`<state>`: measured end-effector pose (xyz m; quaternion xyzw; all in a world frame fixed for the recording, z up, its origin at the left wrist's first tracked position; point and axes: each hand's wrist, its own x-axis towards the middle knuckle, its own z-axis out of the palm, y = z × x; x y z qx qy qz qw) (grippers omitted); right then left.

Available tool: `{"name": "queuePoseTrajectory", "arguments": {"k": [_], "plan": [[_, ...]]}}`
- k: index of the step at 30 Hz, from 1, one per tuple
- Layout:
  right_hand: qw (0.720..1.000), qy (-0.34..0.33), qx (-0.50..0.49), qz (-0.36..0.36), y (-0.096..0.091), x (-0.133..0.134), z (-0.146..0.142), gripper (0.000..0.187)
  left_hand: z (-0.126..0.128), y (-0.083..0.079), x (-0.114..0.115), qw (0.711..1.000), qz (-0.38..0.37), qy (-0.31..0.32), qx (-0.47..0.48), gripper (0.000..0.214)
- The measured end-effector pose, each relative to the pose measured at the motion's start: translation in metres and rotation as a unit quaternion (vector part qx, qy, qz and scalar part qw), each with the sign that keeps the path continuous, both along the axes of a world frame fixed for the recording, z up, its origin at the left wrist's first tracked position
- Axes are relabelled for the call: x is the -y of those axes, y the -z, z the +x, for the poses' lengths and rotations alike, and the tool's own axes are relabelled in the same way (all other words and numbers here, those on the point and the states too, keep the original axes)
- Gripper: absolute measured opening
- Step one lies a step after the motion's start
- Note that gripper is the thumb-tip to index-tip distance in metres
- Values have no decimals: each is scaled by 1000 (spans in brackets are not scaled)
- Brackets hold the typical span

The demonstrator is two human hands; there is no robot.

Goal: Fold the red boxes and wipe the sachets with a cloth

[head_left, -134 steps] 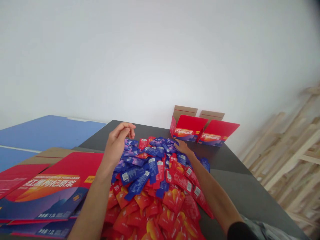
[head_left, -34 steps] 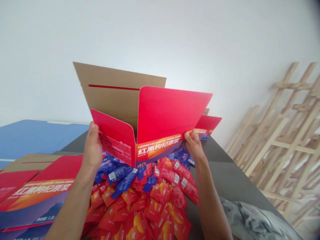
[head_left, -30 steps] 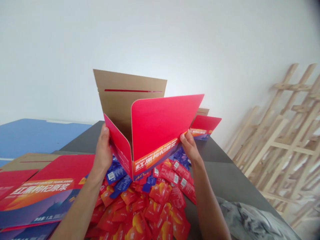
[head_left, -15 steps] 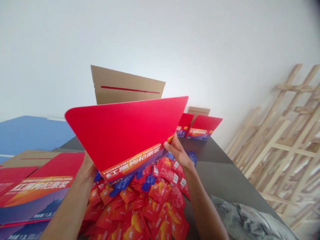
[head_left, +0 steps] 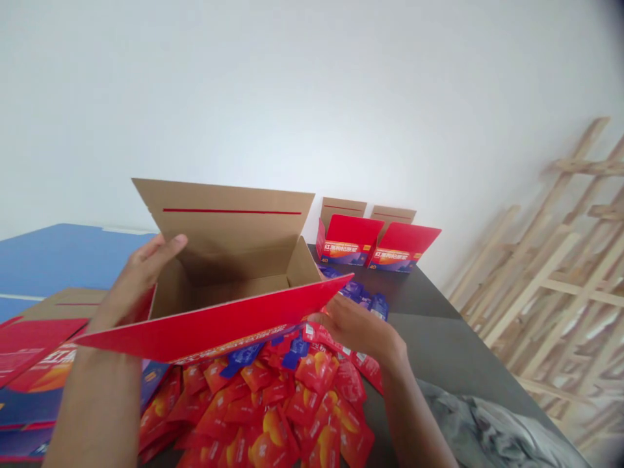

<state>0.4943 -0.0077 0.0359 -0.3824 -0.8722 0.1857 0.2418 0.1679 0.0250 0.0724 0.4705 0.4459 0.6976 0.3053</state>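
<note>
A: What's moving since the last view?

B: The open cardboard carton (head_left: 229,260) is tipping down from upright, so its brown inside is facing the camera, and its red front flap (head_left: 205,331) is swinging low, nearly level.

A: Where is it sitting?

B: It's hanging over the heap of red sachets (head_left: 273,416), near the edge of the dark worktop (head_left: 429,318). I can't tell whether it's touching them.

A: And the hands?

B: The left hand (head_left: 134,279) is spread open against the carton's left side, with the forearm reaching up from below. The right hand (head_left: 355,328) is curling at the flap's tip above the sachets, though I can't tell whether it's pinching.

A: Anything behind?

B: Two more open cartons (head_left: 347,240) are standing at the worktop's far side.
</note>
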Motion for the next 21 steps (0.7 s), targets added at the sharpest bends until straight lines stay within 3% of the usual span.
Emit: {"name": "queuePoseTrajectory", "arguments": {"k": [3,6,10,11,15,18,21], "plan": [[999,-2,-4,-39,-3,10,-1,40,-8,11,-18,996,-27,14,-85,63],[997,-15,-24,-73,-11,21,14,51,-12,23,-30,986,13,-2,-166,68],[997,8,-59,-43,-28,45,53,90,-8,23,-28,968,49,2,-246,67],[996,8,-83,-28,-34,52,61,92,-6,20,-26,961,53,-6,-271,68],[984,-80,-158,-14,-56,74,67,71,11,7,-11,941,77,-29,-327,67],[975,-189,-102,-63,-65,72,43,48,24,2,-1,940,93,-10,-328,61],[975,-205,3,-89,-62,51,8,46,35,1,5,941,93,1,-326,55]]}}
